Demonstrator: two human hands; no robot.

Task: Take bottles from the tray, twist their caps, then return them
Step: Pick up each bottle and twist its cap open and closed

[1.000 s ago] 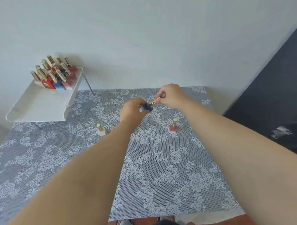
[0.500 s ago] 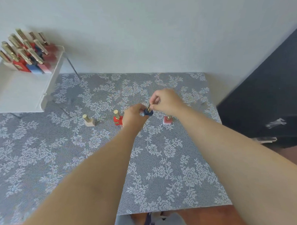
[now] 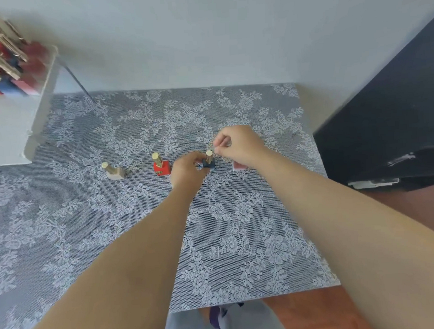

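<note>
Head view: mid-twist on the dark blue bottle [image 3: 208, 162], standing upright on the bench [image 3: 139, 242] between the red bottle [image 3: 161, 167] and a pink one [image 3: 238, 166] half hidden behind the right wrist. Left hand [image 3: 186, 169] curled round the square blue base, holding it steady; right hand [image 3: 237, 144] with fingers [image 3: 220, 141] pinching the slim gold cap [image 3: 209, 155] from the side. Judged next: finish turning the cap, then carry the bottle back to the white tray [image 3: 32, 122] at far left, where more bottles [image 3: 5, 64] stand blurred. Beige bottle [image 3: 114, 171] well left of the red. Bottles small, hard, blocky, with ribbed-looking metallic caps; bench covered in grey mesh lace with white flowers
</note>
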